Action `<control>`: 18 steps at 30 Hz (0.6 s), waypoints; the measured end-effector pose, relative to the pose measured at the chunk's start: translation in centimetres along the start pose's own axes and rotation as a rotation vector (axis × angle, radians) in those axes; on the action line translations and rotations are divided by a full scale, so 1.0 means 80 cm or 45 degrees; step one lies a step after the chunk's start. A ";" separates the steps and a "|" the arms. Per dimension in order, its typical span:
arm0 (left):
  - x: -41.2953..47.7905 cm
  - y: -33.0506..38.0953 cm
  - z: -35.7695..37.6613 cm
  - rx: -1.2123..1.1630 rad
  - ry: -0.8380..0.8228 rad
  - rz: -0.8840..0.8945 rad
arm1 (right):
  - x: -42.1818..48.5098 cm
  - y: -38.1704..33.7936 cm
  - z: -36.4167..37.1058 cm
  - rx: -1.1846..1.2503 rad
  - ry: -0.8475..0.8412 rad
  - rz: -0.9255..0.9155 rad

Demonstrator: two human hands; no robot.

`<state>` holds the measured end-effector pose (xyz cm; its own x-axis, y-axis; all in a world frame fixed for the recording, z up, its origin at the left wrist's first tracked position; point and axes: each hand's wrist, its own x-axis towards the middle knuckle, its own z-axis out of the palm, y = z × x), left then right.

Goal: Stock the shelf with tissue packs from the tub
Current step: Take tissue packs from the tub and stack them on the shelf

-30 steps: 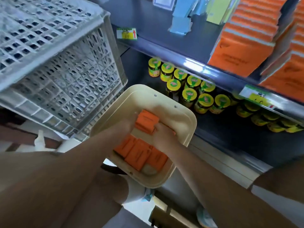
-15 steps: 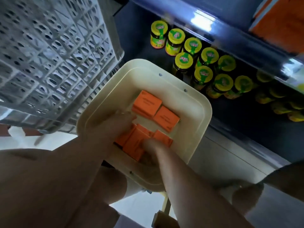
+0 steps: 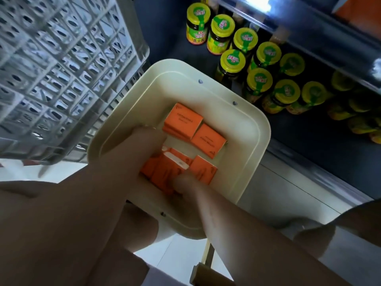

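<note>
Down in the tub (image 3: pixel 257 129), the left hand (image 3: pixel 142 141) and right hand (image 3: pixel 183 182) touch orange tissue packs (image 3: pixel 182 120); whether either grips one, I cannot tell.

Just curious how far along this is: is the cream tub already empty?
No, several orange tissue packs lie on the floor of the tub.

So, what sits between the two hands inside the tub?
Head view: orange tissue packs, one with a white strip, lie between the left hand and the right hand in the tub.
</note>
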<state>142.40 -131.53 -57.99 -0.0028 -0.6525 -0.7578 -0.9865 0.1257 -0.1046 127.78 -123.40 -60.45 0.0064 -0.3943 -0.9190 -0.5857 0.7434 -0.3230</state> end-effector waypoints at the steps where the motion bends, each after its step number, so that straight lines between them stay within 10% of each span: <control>1: 0.005 -0.003 0.002 -0.027 -0.006 0.012 | -0.002 0.001 0.000 0.030 -0.011 0.001; 11: -0.024 -0.020 -0.041 -0.743 0.314 0.059 | -0.035 -0.030 -0.063 0.324 0.512 -0.346; 18: -0.090 -0.033 -0.092 -1.405 0.471 0.102 | -0.107 -0.075 -0.178 -0.004 0.487 -0.847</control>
<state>143.83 -132.62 -47.52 0.0603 -0.8730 -0.4841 -0.5872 -0.4232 0.6900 119.70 -132.21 -47.41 0.0780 -0.9181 -0.3887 -0.5590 0.2826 -0.7795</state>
